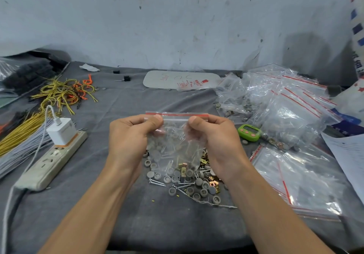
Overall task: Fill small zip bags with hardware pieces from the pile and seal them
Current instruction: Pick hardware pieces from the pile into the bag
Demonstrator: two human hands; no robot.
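Both hands are raised just above the counter [157,226] and hold one small clear zip bag [175,147] between them by its top edge. The left hand [128,135] pinches the bag's left upper corner, its thumb pressed on the seal just below the red strip and its other fingers curled behind the plastic. The right hand [213,141] grasps the opposite corner in the same way, thumb in front and fingers folded behind. The bag hangs down between the two palms, and grey caps and pale pins show through it. Directly beneath the hands and the bag's lower edge lies the pile of hardware [189,184]: grey round caps, screws and brass-coloured clips spread on the grey cloth. Just beyond the right hand's knuckles, to its outer side, sits a green timer [249,132], and farther out on that side a heap of filled bags [279,104] rises toward the wall. Nearer the right wrist, still on its outer side, a stack of flat empty bags [299,182] with red strips lies on the counter, with a sheet of paper [346,155] at its far edge. On the outer side of the left hand rests a power strip [52,163] with a white charger [62,130] plugged in, and past that are bundles of yellow wires [61,92] and grey wires [19,151].
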